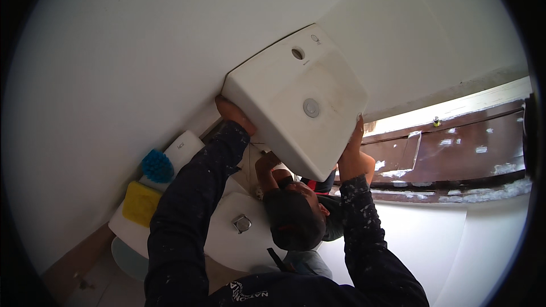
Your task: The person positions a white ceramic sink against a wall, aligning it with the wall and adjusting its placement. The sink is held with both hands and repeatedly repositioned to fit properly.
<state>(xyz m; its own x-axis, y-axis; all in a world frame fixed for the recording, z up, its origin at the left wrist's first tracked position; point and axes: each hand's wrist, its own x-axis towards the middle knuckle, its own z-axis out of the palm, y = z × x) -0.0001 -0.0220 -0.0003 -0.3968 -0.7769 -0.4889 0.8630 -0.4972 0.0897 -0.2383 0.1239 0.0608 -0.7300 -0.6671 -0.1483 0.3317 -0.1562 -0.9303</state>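
Note:
A white rectangular wash basin (273, 94) is up against the wall corner, with a round tap hole near its back edge and a grey drain in its bowl. Under its left side, my left hand (235, 116) supports it, the fingers hidden behind the ceramic. My right hand (354, 153) grips the right edge, its thumb at the rim and the other fingers mostly out of sight. Beneath the basin crouches another person (296, 216), seen from above. One of that person's arms (267, 169) reaches up under the basin; what it touches is hidden.
A white toilet (219, 233) with a square chrome button stands below left. On it lie a blue scrub brush (157, 165) and a yellow sponge (141, 203). To the right is a brown door panel (449, 146) with white patches. White wall (142, 40) rises behind the basin.

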